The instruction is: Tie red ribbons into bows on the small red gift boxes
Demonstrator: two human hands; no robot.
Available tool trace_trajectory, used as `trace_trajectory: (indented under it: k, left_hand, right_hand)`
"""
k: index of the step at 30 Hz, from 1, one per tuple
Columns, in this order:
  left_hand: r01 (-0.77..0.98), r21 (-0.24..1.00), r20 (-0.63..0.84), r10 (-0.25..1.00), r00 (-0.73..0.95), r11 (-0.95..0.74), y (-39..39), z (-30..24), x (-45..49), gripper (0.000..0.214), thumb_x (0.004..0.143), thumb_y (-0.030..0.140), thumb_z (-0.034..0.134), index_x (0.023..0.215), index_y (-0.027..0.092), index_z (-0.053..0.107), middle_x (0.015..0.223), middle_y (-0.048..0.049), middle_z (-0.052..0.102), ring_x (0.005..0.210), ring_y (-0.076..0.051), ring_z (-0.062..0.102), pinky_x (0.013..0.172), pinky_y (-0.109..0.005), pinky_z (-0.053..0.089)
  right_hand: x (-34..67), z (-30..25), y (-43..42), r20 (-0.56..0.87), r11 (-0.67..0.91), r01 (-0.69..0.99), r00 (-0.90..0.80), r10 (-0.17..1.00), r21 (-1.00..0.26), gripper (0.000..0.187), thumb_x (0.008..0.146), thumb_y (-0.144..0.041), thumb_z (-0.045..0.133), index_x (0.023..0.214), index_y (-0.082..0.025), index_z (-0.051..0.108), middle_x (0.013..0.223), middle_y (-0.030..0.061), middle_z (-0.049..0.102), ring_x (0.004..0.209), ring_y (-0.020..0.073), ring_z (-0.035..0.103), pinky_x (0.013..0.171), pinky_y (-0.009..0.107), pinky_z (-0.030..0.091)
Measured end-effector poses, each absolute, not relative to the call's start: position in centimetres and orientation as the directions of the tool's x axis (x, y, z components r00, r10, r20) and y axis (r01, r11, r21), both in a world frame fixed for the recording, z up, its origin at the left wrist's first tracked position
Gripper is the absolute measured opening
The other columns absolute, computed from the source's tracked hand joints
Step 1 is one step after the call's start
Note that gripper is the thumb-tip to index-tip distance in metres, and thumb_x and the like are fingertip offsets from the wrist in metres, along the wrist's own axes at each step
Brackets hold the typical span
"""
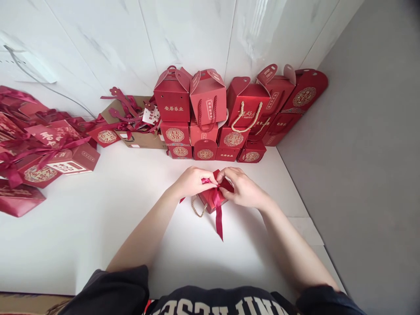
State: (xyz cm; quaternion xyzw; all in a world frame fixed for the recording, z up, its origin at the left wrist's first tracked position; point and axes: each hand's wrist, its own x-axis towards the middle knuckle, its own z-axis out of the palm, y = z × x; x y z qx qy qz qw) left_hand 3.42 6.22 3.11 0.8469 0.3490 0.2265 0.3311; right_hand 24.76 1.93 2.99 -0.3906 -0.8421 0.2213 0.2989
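A small red gift box sits on the white table in front of me, with a gold rope handle hanging off its left side. A dark red ribbon is wrapped over the box, one tail trailing down toward me. My left hand pinches a ribbon loop at the box top, fingers closed. My right hand pinches the ribbon from the other side, fingers closed too. Both hands touch at the knot.
Stacked red gift boxes with rope handles line the wall behind. An open cardboard box holds ribbons and tags. More ribboned red boxes lie at the left. The table's right edge meets a grey floor.
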Motion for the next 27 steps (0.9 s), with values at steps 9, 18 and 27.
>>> trace_trajectory:
  k: [9, 18, 27]
  left_hand:
    - [0.415, 0.747, 0.142, 0.734, 0.664, -0.52, 6.0, 3.4, 3.7, 0.009, 0.079, 0.02, 0.067, 0.079, 0.02, 0.077, 0.075, 0.0014, 0.075, 0.065, -0.011, 0.064, 0.066, -0.02, 0.047]
    - [0.406, 0.758, 0.141, 0.736, 0.663, -0.51, 5.9, 3.7, 3.7, 0.007, 0.079, 0.02, 0.069, 0.078, 0.019, 0.076, 0.07, 0.0026, 0.073, 0.061, -0.009, 0.06, 0.063, -0.019, 0.045]
    - [0.429, 0.736, 0.138, 0.737, 0.662, -0.524, 5.8, 4.3, 3.5, 0.009, 0.08, 0.022, 0.067, 0.08, 0.02, 0.076, 0.076, 0.0016, 0.075, 0.067, -0.011, 0.064, 0.066, -0.02, 0.047]
  right_hand:
    - [24.6, 3.7, 1.6, 0.364, 0.647, 0.538, -0.543, 0.756, -0.541, 0.033, 0.074, -0.003, 0.053, 0.099, -0.024, 0.048, 0.088, 0.0004, 0.061, 0.083, 0.0184, 0.057, 0.1, 0.04, 0.038]
    - [24.9, 4.1, 1.5, 0.382, 0.668, 0.557, -0.551, 0.742, -0.494, 0.036, 0.072, 0.0, 0.05, 0.101, -0.023, 0.051, 0.082, -0.0007, 0.06, 0.076, 0.0176, 0.055, 0.099, 0.041, 0.04]
    - [25.1, 4.2, 1.5, 0.369, 0.647, 0.495, -0.548, 0.75, -0.58, 0.026, 0.082, -0.005, 0.051, 0.1, -0.024, 0.052, 0.092, 0.0016, 0.065, 0.085, 0.0193, 0.061, 0.103, 0.046, 0.039]
